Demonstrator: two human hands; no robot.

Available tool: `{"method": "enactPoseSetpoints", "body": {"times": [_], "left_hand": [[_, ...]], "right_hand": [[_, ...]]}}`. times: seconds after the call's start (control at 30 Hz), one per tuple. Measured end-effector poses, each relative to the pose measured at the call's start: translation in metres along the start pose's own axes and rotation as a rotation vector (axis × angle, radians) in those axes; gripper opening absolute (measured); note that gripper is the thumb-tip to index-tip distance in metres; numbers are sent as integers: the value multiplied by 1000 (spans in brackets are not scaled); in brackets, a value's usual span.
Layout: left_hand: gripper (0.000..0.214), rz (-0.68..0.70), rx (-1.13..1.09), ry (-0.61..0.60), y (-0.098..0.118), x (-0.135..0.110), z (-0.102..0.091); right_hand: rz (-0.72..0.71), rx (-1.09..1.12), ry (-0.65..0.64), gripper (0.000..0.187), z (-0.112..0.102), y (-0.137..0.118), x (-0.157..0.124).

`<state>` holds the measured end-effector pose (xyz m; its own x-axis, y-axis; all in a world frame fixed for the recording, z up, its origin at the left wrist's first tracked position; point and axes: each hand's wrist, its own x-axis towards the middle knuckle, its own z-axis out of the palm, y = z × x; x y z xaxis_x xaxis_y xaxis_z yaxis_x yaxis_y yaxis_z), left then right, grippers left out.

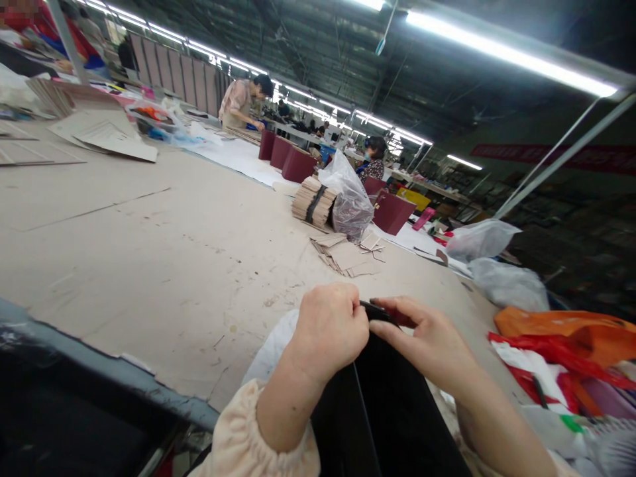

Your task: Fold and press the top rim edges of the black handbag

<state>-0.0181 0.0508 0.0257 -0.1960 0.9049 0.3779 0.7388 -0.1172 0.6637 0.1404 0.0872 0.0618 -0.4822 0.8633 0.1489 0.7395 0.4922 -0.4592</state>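
Observation:
A large black piece (pixel 392 397), with a long straight edge running down its length, stands close in front of me; I cannot make out its exact kind. My left hand (pixel 330 328) is closed in a fist around its far edge. At the same rim, my right hand (pixel 430 338) pinches the black edge between thumb and fingers, just right of the left hand. Part of the far edge is hidden behind my fingers. White material (pixel 271 348) lies on the table beside my left wrist.
Beyond my hands are loose board pieces (pixel 345 255), a strapped bundle of boards (pixel 314 202) and a clear plastic bag (pixel 348 192). Maroon panels (pixel 298 162) stand farther back near a co-worker (pixel 238 106). Orange and red material (pixel 566 331) lies right; the table edge (pixel 124 374) runs left.

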Motion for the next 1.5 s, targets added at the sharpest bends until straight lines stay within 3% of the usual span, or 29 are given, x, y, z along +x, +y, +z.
{"method": "enactPoseSetpoints", "body": {"times": [0.1, 0.3, 0.5, 0.93, 1.07, 1.5], "left_hand": [[15, 2, 1, -6, 1, 0, 0], [17, -15, 7, -31, 4, 1, -3], [18, -18, -2, -38, 4, 0, -4], [16, 13, -2, -37, 3, 0, -4], [15, 39, -4, -39, 3, 0, -3], [16, 64, 2, -55, 3, -1, -4]], "right_hand": [[57, 64, -95, 59, -5, 5, -8], [117, 192, -112, 40, -6, 8, -15], [77, 162, 7, 34, 0, 4, -11], [117, 117, 57, 30, -7, 7, -13], [84, 44, 62, 26, -13, 2, -12], [-165, -366, -125, 25, -33, -11, 5]]}}
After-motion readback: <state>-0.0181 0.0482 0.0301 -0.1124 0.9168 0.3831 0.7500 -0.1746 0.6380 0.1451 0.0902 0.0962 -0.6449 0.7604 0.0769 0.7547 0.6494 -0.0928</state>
